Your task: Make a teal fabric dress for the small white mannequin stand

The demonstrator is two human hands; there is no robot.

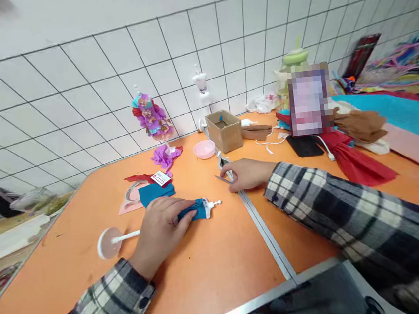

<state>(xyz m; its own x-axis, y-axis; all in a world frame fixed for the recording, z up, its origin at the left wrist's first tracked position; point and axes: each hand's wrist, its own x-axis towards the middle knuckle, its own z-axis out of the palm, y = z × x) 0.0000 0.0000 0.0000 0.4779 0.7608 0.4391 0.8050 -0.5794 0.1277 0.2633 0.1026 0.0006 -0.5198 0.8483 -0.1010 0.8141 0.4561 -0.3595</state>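
Note:
My left hand presses down on a small white mannequin stand lying flat on the orange table, its body wrapped in blue crepe paper; the fingers curl over the blue wrap. My right hand rests on the table further right, fingers closing on a pair of scissors whose blades point away toward a pink bowl. Both sleeves are plaid.
A finished mannequin with purple and red paper flowers stands by the tiled wall. Nearby lie blue paper pieces, purple scraps, a pink bowl, a cardboard box, red crepe paper and a phone.

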